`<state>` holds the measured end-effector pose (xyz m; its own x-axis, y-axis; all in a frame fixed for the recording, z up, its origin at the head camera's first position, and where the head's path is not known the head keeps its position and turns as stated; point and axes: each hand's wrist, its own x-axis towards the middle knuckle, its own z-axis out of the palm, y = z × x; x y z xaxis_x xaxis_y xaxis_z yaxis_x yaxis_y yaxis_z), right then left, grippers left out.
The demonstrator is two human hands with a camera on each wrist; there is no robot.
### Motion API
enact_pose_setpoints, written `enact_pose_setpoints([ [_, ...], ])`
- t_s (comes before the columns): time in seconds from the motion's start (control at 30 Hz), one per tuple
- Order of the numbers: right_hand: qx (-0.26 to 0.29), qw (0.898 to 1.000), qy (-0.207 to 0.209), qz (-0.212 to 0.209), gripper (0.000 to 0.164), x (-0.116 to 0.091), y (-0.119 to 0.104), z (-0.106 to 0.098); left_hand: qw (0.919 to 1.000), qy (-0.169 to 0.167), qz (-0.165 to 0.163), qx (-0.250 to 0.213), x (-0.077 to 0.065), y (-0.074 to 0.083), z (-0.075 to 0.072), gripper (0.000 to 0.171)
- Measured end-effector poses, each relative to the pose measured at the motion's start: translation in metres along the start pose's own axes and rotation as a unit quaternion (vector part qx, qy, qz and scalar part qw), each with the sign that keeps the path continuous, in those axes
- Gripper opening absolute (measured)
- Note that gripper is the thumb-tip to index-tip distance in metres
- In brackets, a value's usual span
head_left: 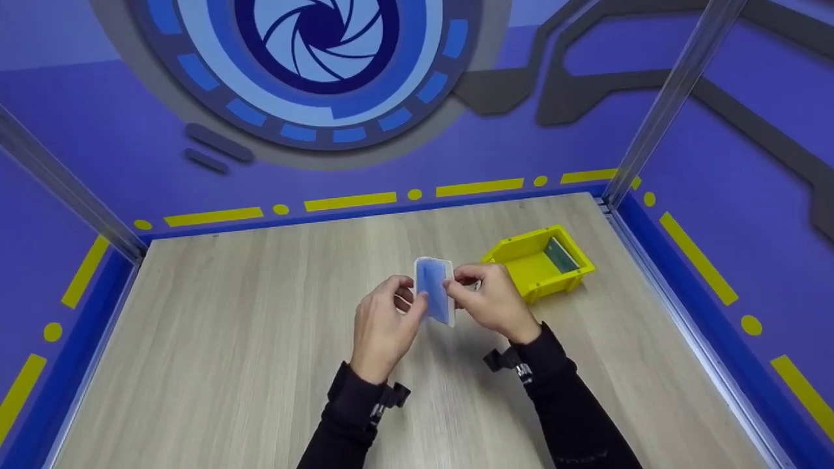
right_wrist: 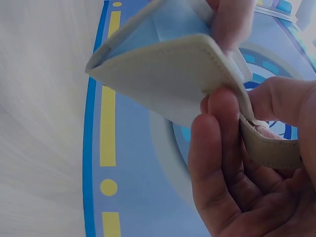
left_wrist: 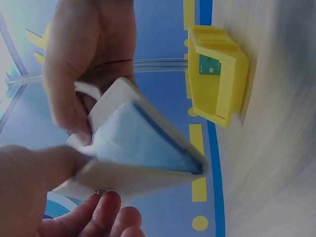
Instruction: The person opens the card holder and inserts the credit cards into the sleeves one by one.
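Both hands hold a small cream card wallet [head_left: 433, 292] with a pale blue inside, raised above the table and spread partway open like a book. My left hand [head_left: 386, 329] pinches its left cover, thumb on the inner face and fingers behind. On the other side, my right hand [head_left: 496, 301] pinches the right cover near its edge. The right wrist view shows stitching along the cover [right_wrist: 153, 79] and a cream strap [right_wrist: 271, 148] by the right fingers. A small metal piece [left_wrist: 100, 192] shows on the outside, near the left fingertips.
A yellow bin [head_left: 544, 286] stands on the table to the right, just beyond my right hand. Inside it, a dark green flat piece [head_left: 561, 254] leans on the far right wall. Blue panels [head_left: 365, 172] enclose the wooden table [head_left: 215, 339] at the back and sides.
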<state>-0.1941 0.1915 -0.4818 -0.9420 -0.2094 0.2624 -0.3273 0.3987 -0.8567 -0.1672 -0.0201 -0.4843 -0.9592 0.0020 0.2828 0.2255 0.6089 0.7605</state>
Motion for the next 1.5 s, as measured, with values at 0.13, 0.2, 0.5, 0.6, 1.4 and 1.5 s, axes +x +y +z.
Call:
enact_pose_setpoints([
  [0.13,0.007,0.999,0.012,0.031,0.015,0.001,0.003,-0.006,0.9995,0.012,-0.006,-0.030,0.005,-0.005,-0.011,0.017],
  [0.2,0.005,0.999,0.016,0.050,0.015,0.002,0.005,-0.008,0.9987,0.011,-0.016,-0.047,0.007,-0.010,-0.018,0.016],
  [0.5,-0.028,0.993,-0.011,0.113,0.015,0.007,0.020,-0.003,0.9941,-0.059,-0.081,-0.041,0.023,-0.046,-0.033,0.007],
  [0.6,-0.066,0.988,-0.039,0.135,0.018,0.009,0.027,0.001,0.9914,-0.085,-0.095,-0.031,0.025,-0.058,-0.031,0.008],
  [1.4,-0.257,0.935,-0.100,0.224,0.034,0.012,0.078,0.043,0.9674,-0.162,-0.155,0.117,0.024,-0.109,0.005,0.014],
  [1.5,-0.276,0.931,-0.098,0.218,0.029,0.012,0.080,0.045,0.9688,-0.153,-0.146,0.130,0.023,-0.109,0.005,0.020],
])
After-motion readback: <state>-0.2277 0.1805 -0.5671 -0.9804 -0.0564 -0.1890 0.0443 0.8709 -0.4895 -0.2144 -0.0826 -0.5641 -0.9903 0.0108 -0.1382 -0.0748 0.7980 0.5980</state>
